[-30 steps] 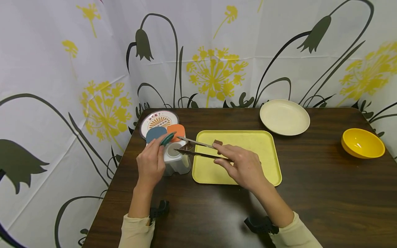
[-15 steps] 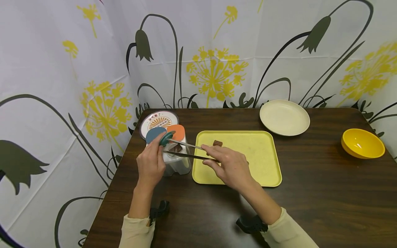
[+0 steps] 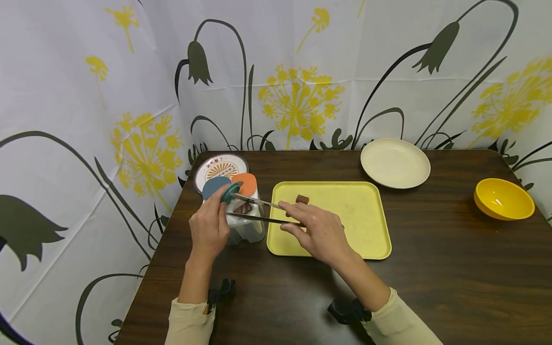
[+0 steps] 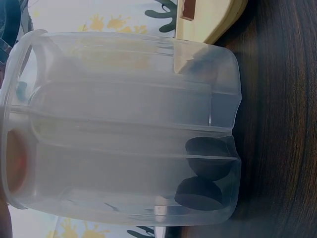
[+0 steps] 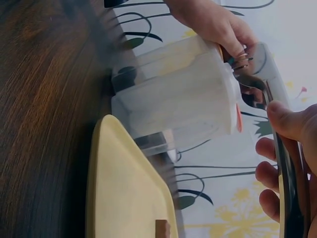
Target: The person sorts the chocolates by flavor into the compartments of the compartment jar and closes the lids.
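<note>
My left hand [image 3: 209,227] pinches the raised teal lid [image 3: 230,192] of a translucent storage container [image 3: 246,234]. My right hand [image 3: 316,230] holds metal tongs [image 3: 263,220], fingers and thumb along their two spread arms. A fork tip [image 5: 242,63] shows on them in the right wrist view. Their far ends hover at the container's mouth, close under the lid. A brown patch [image 3: 243,209] shows between the arms; I cannot tell whether it is a gripped piece or a reflection. Dark rounded pieces [image 4: 210,157] lie at the container's bottom in the left wrist view.
Blue [image 3: 215,186] and orange [image 3: 246,183] lids cover other compartments. Right of the container lies a yellow tray [image 3: 362,225] with a brown block [image 3: 303,199]. Behind stand a patterned plate [image 3: 221,163] and a cream plate [image 3: 396,163]; a yellow bowl [image 3: 504,199] is far right.
My right hand has moved left with the tongs, carrying their ends further over the container's mouth toward the teal lid, then nearly stopped. The left hand has stayed on the lid.
</note>
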Tool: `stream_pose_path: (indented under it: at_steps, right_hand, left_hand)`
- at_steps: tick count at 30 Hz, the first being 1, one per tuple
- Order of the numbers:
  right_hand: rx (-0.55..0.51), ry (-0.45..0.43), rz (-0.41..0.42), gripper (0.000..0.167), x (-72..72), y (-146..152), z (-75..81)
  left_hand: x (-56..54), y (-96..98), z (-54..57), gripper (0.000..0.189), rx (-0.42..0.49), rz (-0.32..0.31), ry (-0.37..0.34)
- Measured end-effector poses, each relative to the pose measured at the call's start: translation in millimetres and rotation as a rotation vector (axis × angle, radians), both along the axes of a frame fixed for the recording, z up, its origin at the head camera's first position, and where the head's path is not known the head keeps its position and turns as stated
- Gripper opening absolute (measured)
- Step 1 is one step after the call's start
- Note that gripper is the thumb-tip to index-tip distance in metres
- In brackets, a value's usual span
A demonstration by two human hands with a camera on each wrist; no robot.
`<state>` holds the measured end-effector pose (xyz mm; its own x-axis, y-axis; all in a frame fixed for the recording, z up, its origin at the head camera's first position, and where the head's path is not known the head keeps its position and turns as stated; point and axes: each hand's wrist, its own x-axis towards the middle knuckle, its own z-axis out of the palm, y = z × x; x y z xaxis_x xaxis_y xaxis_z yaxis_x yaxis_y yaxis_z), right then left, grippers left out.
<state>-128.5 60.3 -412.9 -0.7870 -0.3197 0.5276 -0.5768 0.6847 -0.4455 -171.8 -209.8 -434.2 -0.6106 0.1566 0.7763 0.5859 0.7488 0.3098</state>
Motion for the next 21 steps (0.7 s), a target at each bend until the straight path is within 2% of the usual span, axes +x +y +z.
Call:
stream_pose_path:
  at_steps: [21]
  right_hand:
    - [0.017,-0.011,0.018,0.055,1.2,5.9,-3.7]
  left_hand:
    - [0.1,1.3,1.9,0.036,-0.002,-0.009,0.006]
